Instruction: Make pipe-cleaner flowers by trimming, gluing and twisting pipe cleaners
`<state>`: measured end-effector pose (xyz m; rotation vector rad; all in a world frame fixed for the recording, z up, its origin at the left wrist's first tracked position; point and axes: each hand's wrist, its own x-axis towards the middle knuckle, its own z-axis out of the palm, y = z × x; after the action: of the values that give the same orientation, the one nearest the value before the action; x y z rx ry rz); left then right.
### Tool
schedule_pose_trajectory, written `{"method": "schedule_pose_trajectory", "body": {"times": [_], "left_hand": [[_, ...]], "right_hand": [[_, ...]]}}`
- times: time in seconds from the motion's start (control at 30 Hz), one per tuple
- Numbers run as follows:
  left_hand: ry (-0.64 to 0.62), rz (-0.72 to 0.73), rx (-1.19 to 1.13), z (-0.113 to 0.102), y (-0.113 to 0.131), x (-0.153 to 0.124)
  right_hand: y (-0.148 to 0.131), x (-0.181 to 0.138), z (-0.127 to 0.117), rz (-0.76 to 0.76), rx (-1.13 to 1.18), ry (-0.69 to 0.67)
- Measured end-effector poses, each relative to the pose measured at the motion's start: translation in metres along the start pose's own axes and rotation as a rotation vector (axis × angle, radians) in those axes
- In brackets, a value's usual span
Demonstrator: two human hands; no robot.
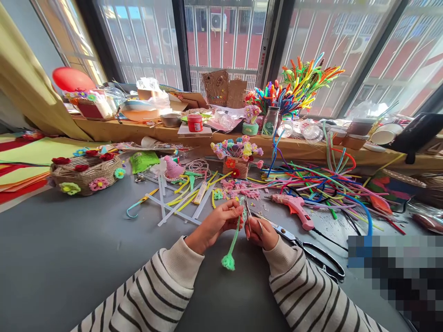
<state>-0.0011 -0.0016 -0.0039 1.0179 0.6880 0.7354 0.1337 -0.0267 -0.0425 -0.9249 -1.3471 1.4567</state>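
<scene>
My left hand (218, 222) is closed in a pinch on the top of a green pipe-cleaner stem (232, 244). The stem hangs down to a fuzzy green curl (228, 262) above the grey table (69, 249). My right hand (260, 230) is closed on a thin metal tool, seemingly tweezers (247, 213), whose tip meets the stem at my left fingertips. Both sleeves are white with dark stripes. Black-handled scissors (311, 251) lie just right of my right hand, and a pink glue gun (294, 207) lies beyond them.
A woven basket with felt flowers (85, 173) stands at the left. A small flower basket (237, 159), glue sticks (173, 203) and a heap of coloured pipe cleaners (325, 184) lie behind my hands. The wooden sill (114, 129) holds jars, a red tin (194, 123) and upright pipe cleaners (301, 85).
</scene>
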Motion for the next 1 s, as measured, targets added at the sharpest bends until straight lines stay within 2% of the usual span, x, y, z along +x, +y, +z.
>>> {"method": "schedule_pose_trajectory", "body": {"times": [0.3,0.47,0.73,1.0], "left_hand": [[0.009,0.008,-0.001,0.003,0.002,0.000],[-0.018,-0.018,0.013,0.002,0.001,-0.001],[-0.028,0.034,0.022,-0.002,0.002,0.000],[-0.048,-0.022,0.078,-0.005,0.013,-0.003]], "right_hand": [[0.002,0.002,0.001,0.008,-0.053,-0.025],[-0.002,0.000,0.001,-0.028,-0.168,0.061],[-0.009,-0.003,-0.003,-0.082,-0.386,0.154],[-0.009,-0.003,-0.015,-0.057,-0.422,0.076]]}}
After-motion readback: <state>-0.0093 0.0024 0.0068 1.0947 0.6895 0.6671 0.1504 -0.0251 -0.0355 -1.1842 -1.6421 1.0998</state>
